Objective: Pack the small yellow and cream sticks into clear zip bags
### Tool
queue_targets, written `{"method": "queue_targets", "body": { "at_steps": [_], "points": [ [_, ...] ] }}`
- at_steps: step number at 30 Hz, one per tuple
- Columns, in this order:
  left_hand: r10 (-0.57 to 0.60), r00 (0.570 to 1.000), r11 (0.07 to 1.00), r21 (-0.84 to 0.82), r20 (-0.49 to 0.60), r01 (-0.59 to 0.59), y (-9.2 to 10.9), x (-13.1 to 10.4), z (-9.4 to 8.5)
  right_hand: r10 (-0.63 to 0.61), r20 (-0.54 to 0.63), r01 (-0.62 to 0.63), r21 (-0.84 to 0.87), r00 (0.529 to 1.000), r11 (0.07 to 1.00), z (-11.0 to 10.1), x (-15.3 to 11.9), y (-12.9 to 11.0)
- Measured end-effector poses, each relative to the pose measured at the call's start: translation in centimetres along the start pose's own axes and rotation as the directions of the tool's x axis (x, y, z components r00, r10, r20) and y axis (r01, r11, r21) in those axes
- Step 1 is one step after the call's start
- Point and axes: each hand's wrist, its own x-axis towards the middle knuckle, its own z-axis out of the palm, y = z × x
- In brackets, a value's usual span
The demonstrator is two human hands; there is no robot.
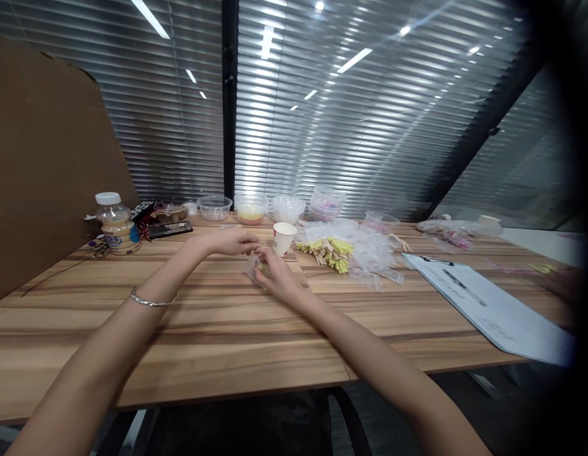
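My right hand (277,273) is closed on a small clear plastic bag (250,268), with a bit of yellow-green showing near its fingers. My left hand (233,241) comes in from the left just above the bag, its fingers bent together and almost meeting my right fingertips. What the left fingers pinch, if anything, is too small to make out. Right behind both hands stands a white paper cup (284,239) with red print. To its right lies a bundle of yellow-green sticks (332,252) beside a heap of clear plastic bags (370,250).
Round plastic tubs (215,208) line the back by the blinds. A white-capped bottle (117,228) and a dark flat case (170,229) stand left, near a cardboard panel (47,158). A clipboard (484,310) with a pen lies right, beside another person's blurred hand (562,285).
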Motion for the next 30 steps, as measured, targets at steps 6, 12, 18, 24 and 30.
{"method": "queue_targets", "body": {
  "at_steps": [6,12,18,24,30],
  "points": [
    [-0.042,0.999,0.993,-0.108,0.03,0.045,0.53,-0.26,-0.08,0.05,-0.058,-0.046,0.065,0.997,0.997,0.5,-0.03,0.34],
    [0.015,0.999,0.99,-0.144,0.044,-0.009,0.11,-0.2,0.12,0.131,-0.092,-0.12,0.113,0.987,0.986,0.63,-0.04,0.57],
    [0.029,0.997,0.996,-0.082,0.07,-0.024,0.64,-0.19,-0.04,0.162,-0.091,-0.139,0.219,0.983,0.966,0.58,0.13,0.52],
    [0.1,0.993,0.986,-0.139,0.069,-0.09,0.87,-0.13,0.0,0.128,-0.121,-0.09,0.28,0.984,0.956,0.75,0.16,0.5],
    [0.103,0.993,0.987,-0.133,0.058,-0.095,0.75,-0.11,-0.13,0.132,-0.13,-0.094,0.264,0.983,0.96,0.99,0.09,0.78]
  ]
}}
